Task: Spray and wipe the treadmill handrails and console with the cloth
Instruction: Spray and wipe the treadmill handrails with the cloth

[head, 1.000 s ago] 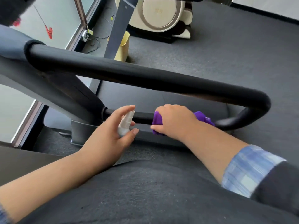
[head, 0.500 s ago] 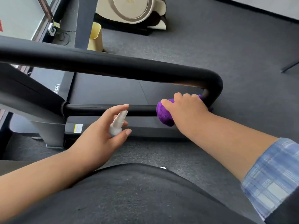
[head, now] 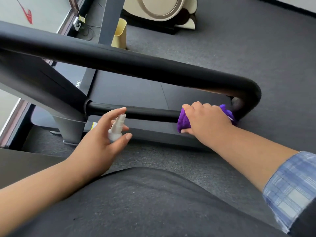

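One purple cloth is wrapped around the lower handrail bar, gripped by the right hand near the bar's curved end. Left of the cloth, just below the bar, the left hand holds one white spray bottle; its contents cannot be told.

We wear a dark grey top, our forearms bare; a blue-and-white plaid cuff (under a dark outer sleeve) is rolled back on the right.
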A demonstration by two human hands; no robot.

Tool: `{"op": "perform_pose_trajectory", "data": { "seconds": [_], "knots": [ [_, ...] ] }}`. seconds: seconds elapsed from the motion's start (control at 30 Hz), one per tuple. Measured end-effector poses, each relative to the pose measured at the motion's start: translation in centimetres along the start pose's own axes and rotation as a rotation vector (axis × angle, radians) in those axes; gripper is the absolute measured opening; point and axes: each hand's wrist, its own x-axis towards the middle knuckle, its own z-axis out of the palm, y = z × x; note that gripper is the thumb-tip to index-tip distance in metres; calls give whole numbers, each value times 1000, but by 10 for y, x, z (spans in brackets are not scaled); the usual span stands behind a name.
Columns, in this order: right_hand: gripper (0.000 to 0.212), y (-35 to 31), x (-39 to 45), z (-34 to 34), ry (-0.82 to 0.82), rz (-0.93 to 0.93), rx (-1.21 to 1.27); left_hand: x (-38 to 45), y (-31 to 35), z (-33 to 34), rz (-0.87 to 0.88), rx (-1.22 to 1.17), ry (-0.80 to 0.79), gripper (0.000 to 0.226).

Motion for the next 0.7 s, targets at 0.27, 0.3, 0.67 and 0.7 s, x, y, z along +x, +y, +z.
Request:
{"op": "perform_pose_trajectory", "data": {
  "seconds": [0.27,0.3,0.67,0.7],
  "knots": [
    [77,-43,32,-11,76,-65,214,8,12,14,-9,-33,-22,60],
    [75,-48,36,-12,81,-69,233,10,15,18,-3,-37,-34,58],
    [81,17,-7,-16,-127,-9,181,21,33,49,38,-70,-101,59],
    [75,15,-7,-24,-151,-10,133,20,31,48,33,-74,-105,59]
  ]
}}
